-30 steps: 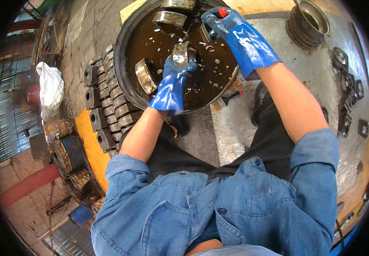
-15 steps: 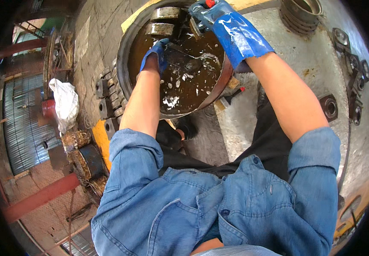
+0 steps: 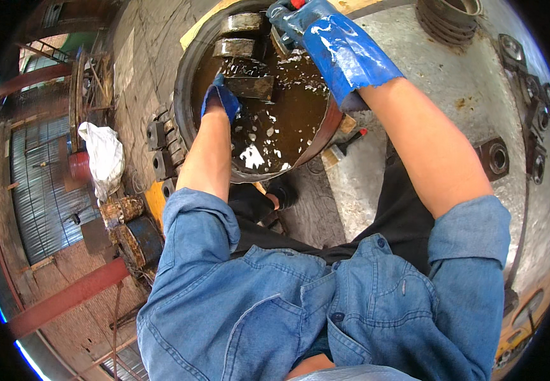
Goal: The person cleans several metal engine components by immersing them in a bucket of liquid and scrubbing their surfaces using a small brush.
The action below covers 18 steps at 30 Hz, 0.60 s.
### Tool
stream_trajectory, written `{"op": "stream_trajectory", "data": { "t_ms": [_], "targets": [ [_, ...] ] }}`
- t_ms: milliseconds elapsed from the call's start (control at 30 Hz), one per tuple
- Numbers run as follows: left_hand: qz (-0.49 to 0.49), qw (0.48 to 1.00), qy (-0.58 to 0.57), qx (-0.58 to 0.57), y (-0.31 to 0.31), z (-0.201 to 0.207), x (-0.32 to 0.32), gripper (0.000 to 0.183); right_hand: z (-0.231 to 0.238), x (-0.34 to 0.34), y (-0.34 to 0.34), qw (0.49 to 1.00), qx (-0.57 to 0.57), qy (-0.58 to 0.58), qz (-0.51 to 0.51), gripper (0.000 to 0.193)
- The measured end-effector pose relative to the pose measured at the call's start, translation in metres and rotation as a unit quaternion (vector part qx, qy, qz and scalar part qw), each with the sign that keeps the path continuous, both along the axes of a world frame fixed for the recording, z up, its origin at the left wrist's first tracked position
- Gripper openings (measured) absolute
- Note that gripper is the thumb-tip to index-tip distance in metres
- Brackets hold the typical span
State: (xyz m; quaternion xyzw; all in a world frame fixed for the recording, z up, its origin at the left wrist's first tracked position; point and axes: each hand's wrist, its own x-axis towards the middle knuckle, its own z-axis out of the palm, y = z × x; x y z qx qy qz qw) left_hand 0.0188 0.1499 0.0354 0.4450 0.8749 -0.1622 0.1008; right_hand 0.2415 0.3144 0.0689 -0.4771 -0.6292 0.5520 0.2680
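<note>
A round basin (image 3: 184, 89) of dark brown liquid stands in front of me, with suds on its surface. My left hand (image 3: 221, 100), in a blue rubber glove, grips a wet, dark rectangular metal block (image 3: 252, 88) by its left end, at the liquid's surface. My right hand (image 3: 297, 19), in a long blue glove, is closed around a brush with a red handle end (image 3: 298, 3); the brush head (image 3: 280, 42) points down over the liquid. Two thick metal pieces (image 3: 242, 23) lie at the basin's far side, partly in the liquid.
Another flat brush (image 3: 345, 148) with a red-tipped handle lies right of the basin. Dark metal blocks with holes (image 3: 162, 164) line the floor at left, others (image 3: 495, 157) lie at right. A ribbed metal ring (image 3: 448, 22) stands far right. A white sack (image 3: 102, 155) is at left.
The metal block has come up and left out of the liquid, so its flat face now shows. My right hand with the brush has shifted slightly left.
</note>
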Motion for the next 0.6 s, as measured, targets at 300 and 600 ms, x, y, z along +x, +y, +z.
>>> {"op": "stream_trajectory", "data": {
  "t_ms": [300,600],
  "targets": [
    [0.025,0.996,-0.057,0.070,-0.015,-0.017,0.017,0.058,0.000,0.005,-0.011,0.997,-0.015,0.070,0.012,0.022],
    [-0.330,-0.645,0.584,-0.366,-0.017,-0.092,0.031,0.065,-0.010,0.012,-0.016,0.987,-0.024,0.159,0.012,0.020]
  ]
}}
